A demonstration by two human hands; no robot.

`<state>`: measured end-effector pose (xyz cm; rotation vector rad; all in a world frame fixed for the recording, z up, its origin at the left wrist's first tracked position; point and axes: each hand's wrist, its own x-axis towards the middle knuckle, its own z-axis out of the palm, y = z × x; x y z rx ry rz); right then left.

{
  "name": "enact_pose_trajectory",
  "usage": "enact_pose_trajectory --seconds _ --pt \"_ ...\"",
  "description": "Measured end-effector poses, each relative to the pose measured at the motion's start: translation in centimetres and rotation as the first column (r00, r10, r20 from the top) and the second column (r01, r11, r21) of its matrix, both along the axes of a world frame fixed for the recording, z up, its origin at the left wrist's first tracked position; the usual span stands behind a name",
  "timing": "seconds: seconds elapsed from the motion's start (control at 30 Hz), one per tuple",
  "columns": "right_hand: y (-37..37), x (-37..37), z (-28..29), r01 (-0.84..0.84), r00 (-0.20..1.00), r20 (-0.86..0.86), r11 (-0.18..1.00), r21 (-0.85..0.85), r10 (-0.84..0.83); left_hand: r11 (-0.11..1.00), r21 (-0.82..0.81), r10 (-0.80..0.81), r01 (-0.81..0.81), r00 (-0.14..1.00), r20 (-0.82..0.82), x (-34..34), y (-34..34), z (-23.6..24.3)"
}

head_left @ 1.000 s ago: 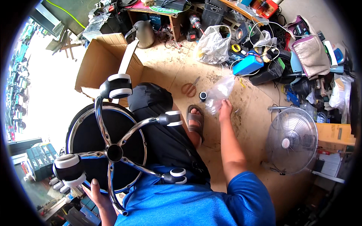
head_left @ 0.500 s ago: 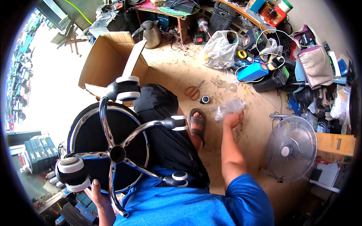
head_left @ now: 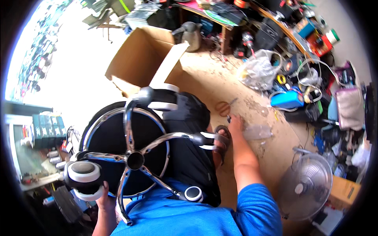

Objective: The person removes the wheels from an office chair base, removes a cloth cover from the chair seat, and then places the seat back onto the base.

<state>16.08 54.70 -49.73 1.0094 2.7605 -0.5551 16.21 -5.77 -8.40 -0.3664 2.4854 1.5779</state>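
The left hand [head_left: 104, 198], closure unclear, would best steady the chrome five-legged wheeled base [head_left: 130, 146] beside it, while the right hand [head_left: 236, 124], pinch hidden, has a small dark object [head_left: 229, 118] at its fingertips.

The place appears to be a crowded workshop: a power drill [head_left: 248, 40] is at one o'clock, a heap of equipment [head_left: 286, 100] lies between two and three, and boxes [head_left: 47, 129] stand at nine.
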Motion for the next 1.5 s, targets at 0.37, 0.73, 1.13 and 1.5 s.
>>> enact_pose_trajectory --seconds 0.37,0.73,1.13,1.5 --pt "-4.0 2.8 5.5 0.115 0.565 -0.072 0.165 -0.98 -0.822 0.981 0.157 0.115 -0.114 0.993 0.001 0.5 5.0 -1.0" --pt "-7.6 0.5 35.8 -0.613 0.502 -0.394 0.005 -0.79 -0.77 0.905 0.182 -0.409 0.385 0.906 0.112 -18.3 5.8 10.2" --pt "-16.0 5.2 50.0 -0.675 0.448 -0.755 0.372 -0.637 -0.479 0.516 0.134 -0.83 0.846 0.456 0.322 -24.5 10.6 10.6" --pt "-24.8 -0.9 53.6 -0.665 0.675 -0.719 0.285 -0.69 -0.166 0.819 0.134 -0.567 0.558 0.822 0.045 -17.8 6.2 5.0"
